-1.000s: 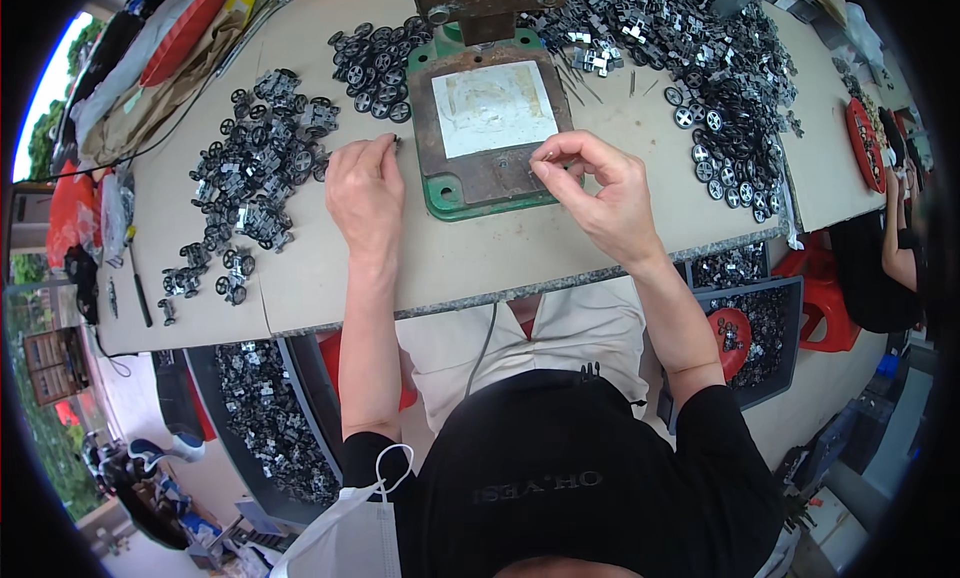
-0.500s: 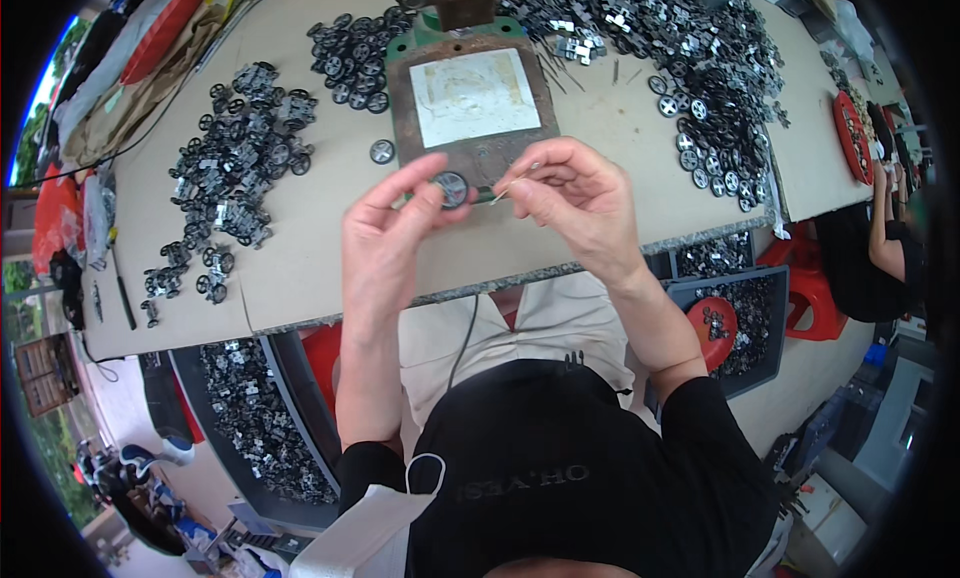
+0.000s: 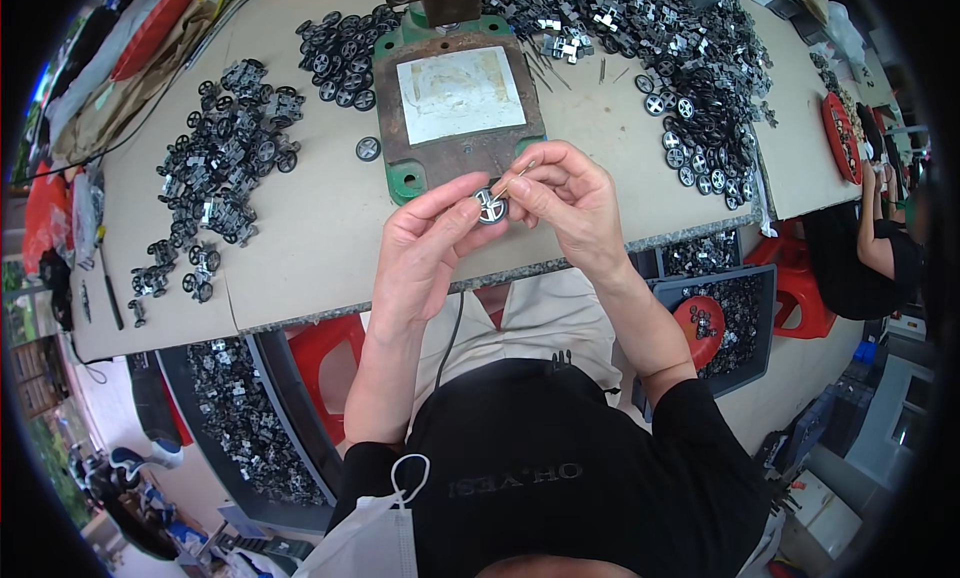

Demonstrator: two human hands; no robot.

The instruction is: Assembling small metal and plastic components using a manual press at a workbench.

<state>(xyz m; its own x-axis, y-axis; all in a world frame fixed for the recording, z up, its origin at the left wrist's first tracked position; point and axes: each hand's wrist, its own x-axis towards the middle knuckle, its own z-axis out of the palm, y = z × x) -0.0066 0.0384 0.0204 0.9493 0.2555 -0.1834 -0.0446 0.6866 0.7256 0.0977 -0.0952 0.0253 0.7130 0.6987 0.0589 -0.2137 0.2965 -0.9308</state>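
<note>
A small toy wheel (image 3: 491,209), black-rimmed with silver spokes, is pinched between the thumb and fingers of my left hand (image 3: 420,248). My right hand (image 3: 575,203) grips a thin metal pin (image 3: 526,168) between thumb and forefinger. Its lower end meets the wheel near the hub; whether it sits in the hole I cannot tell. Both hands are above the table's near edge, just in front of a green and brown press base (image 3: 462,158) with a white plate (image 3: 461,95) on top. One loose wheel (image 3: 368,149) lies left of the base.
Wheel-and-axle assemblies (image 3: 225,148) are heaped on the left of the table. More wheels (image 3: 345,63) lie beside the press; wheels and silver-black parts (image 3: 690,88) pile up at right. Loose pins (image 3: 545,68) lie between. Grey bins (image 3: 765,318) of parts stand below. Another person sits far right.
My left hand has moved right, bringing the wheel to the pin. The wheel has tipped so its silver spokes show more. My right hand has shifted slightly left.
</note>
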